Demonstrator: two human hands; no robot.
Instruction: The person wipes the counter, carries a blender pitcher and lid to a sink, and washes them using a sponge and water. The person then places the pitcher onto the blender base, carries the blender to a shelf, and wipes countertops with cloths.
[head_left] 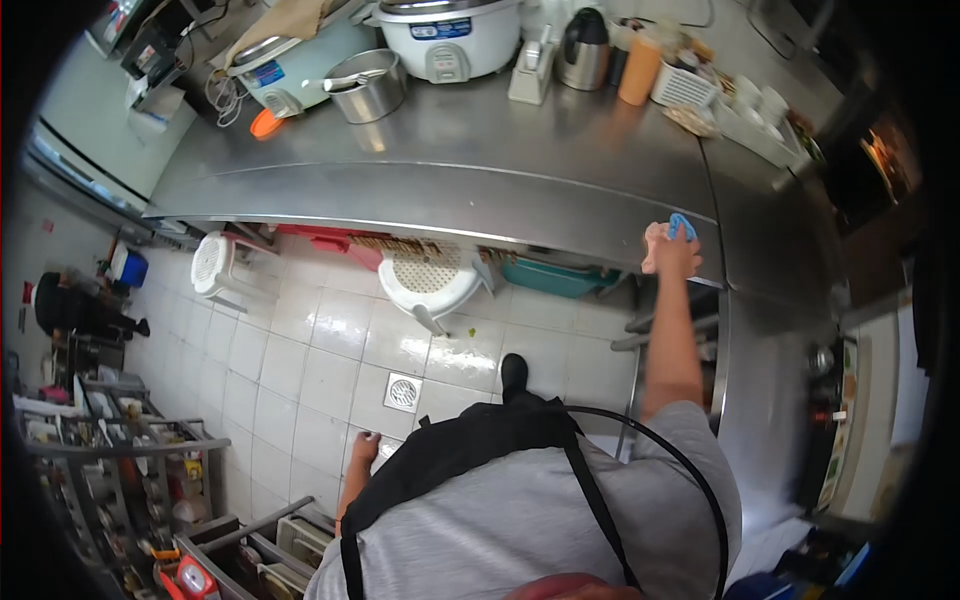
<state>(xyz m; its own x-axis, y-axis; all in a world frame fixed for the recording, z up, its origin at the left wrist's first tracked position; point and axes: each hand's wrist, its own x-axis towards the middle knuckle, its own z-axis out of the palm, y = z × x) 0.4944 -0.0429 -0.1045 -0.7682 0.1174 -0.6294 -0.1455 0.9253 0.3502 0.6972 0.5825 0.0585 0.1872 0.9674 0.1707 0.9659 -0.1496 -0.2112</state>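
My right hand (682, 262) is stretched out over the front edge of the steel counter (450, 190), near its right corner. Its fingers are closed round a bunched cloth (655, 240), pink on one side and with a blue part sticking out on top. The cloth appears to touch the counter's edge. Down at my side, above the tiled floor, hangs my left hand (366, 446). Its fingers look curled in, and I see nothing held in them.
Along the back of the counter stand two rice cookers (450, 45), a steel pot (368, 90), a kettle (584, 50) and an orange bottle (640, 70). White stools (435, 280) are below. A rack (110, 450) is at left; another person (75, 305) is far left.
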